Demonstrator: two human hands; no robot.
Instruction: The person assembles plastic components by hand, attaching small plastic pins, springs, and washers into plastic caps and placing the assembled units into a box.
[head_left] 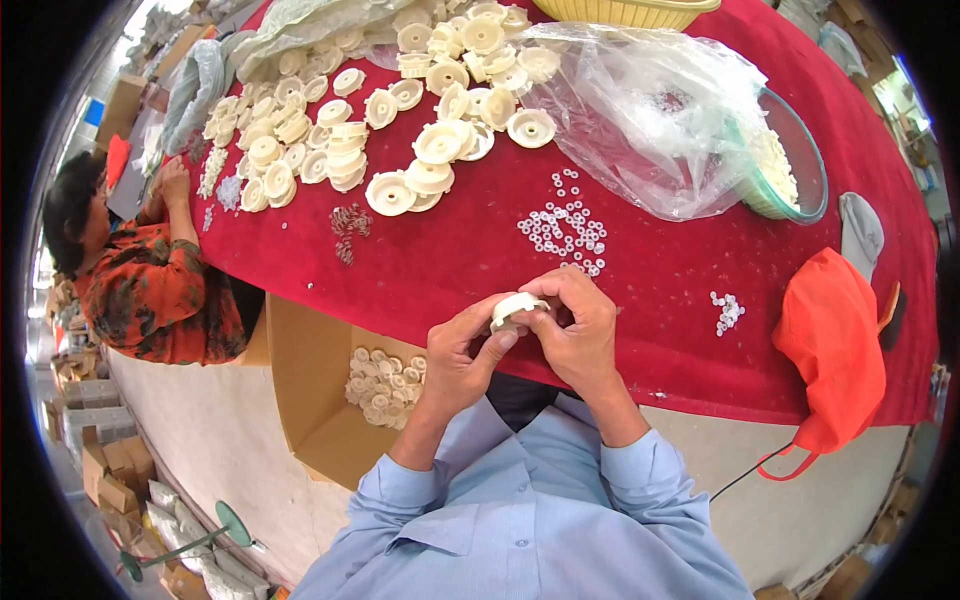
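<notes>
A cream plastic round cap-like part (517,308) is held up between both hands, just over the near edge of the red table. My left hand (464,345) pinches its left side with thumb and fingers. My right hand (577,325) grips its right side, fingertips bent against it. Whatever lies under the part is hidden by the fingers. Beyond my right hand, small white rings (565,232) are strewn on the cloth. Farther back lie many cream round plastic parts (428,172), some stacked. A small pile of brownish metal bits (349,225), perhaps springs, sits left of the rings.
An open cardboard box (310,385) with finished-looking round parts stands below the table at left. Clear plastic bag (650,120), green bowl (812,165) and orange-red bag (835,345) occupy the right. Another person (150,280) works at the left edge of the red table (450,270).
</notes>
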